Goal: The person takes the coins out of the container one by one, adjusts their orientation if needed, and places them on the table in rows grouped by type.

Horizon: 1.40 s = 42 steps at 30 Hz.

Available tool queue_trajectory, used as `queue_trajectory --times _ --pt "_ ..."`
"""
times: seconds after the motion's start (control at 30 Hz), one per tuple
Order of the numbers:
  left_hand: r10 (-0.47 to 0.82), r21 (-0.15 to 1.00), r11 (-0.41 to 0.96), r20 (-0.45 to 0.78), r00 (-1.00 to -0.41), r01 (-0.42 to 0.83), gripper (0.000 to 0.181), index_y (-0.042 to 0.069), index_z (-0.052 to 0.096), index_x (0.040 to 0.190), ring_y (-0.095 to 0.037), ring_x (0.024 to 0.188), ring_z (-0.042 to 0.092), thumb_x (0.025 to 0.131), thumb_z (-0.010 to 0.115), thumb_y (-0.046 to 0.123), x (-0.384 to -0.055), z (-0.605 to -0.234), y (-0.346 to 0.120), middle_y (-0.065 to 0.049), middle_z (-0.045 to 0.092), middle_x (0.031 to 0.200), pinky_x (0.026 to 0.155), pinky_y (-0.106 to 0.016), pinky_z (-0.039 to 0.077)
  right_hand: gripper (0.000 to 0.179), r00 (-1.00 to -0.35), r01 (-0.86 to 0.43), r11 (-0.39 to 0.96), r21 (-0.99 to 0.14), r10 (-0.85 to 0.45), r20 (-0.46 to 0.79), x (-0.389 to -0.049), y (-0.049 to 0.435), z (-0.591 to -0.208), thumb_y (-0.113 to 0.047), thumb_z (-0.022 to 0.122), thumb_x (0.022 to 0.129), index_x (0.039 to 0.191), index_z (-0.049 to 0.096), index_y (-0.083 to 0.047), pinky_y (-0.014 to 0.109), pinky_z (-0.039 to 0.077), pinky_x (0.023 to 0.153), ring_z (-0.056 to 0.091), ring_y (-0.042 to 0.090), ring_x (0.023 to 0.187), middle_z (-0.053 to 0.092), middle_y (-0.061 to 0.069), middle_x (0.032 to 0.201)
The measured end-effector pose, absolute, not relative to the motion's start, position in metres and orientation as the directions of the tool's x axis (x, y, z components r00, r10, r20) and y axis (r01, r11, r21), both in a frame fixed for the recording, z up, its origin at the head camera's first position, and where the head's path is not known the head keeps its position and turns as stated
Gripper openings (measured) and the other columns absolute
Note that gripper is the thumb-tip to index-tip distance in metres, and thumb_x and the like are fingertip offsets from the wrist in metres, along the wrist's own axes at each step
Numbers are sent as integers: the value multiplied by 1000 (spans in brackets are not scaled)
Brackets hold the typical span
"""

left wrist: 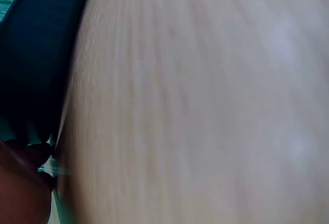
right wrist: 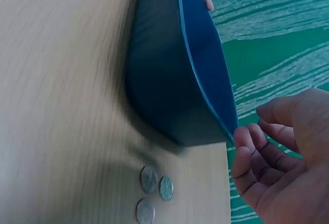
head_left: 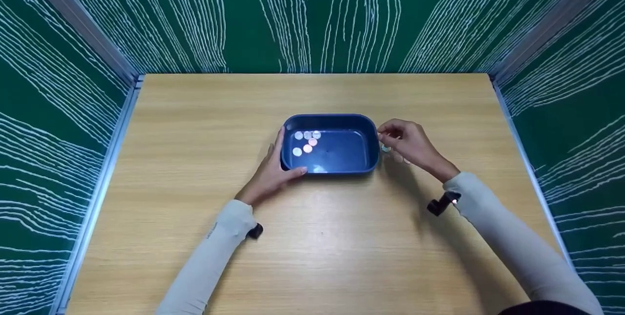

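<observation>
A blue rectangular plastic container (head_left: 342,154) stands on the wooden table. Coins (head_left: 297,152), several of them and two looking reddish, lie in its left part. My left hand (head_left: 271,173) grips the container's left end, thumb on the front rim and fingers along the side. At the right end is my right hand (head_left: 412,144), fingertips right at the rim. In the right wrist view its fingers (right wrist: 249,180) are loosely bent, and nothing shows between them and the thumb. Below this hand, three loose coins (right wrist: 149,179) lie on the table beside the container.
The wooden table (head_left: 312,256) extends around the container. Green panels (head_left: 317,22) with white wavy lines rise behind and at both sides, with metal frame posts (head_left: 88,22) at the corners. A small dark camera (head_left: 443,203) sits at the right wrist.
</observation>
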<state>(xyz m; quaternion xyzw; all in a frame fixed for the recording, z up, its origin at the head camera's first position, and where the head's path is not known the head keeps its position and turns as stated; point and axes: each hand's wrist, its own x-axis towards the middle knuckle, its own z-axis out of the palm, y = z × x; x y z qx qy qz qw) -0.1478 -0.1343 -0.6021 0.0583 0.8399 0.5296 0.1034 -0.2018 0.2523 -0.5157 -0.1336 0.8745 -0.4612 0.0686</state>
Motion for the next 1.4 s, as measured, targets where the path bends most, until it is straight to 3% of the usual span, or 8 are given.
queue_trajectory --times 0.27,0.67,0.93,1.23,1.4 --pt "209 907 421 -116 -971 -17 129 48 -3 176 -48 168 3 89 92 49 -147 -600 -135 -11 10 185 128 -73 17 19 -928 -198 538 -819 -372 -20 -209 230 -508 -8 71 107 122 77 2 18 56 79 66 28 97 76 14 111" --pt "214 896 443 -128 -969 -21 127 49 -4 176 -47 168 3 90 89 52 -149 -602 -133 -12 12 185 128 -75 17 19 -870 -219 502 -837 -489 -65 -213 204 -511 -10 71 108 124 78 -3 24 57 74 67 29 91 74 15 111" --pt "212 898 440 -116 -970 -11 128 45 -2 177 -48 168 5 89 90 53 -150 -602 -133 -13 13 184 128 -74 18 24 -834 -238 506 -829 -544 -92 -222 190 -517 -8 72 106 128 76 2 26 59 75 68 28 92 74 14 111" --pt "211 912 411 -111 -971 -15 130 40 -2 178 -49 168 4 88 92 52 -148 -603 -134 -15 11 184 129 -73 16 24 -802 -309 507 -805 -594 -66 -226 172 -526 -5 74 104 125 76 6 41 59 92 70 26 102 77 13 114" --pt "214 913 408 -97 -972 -1 129 43 -1 178 -49 167 3 89 92 45 -148 -601 -133 -14 14 184 130 -70 13 22 -788 -362 504 -784 -615 -31 -230 159 -533 -4 76 102 121 77 7 47 60 96 74 28 104 79 15 112"
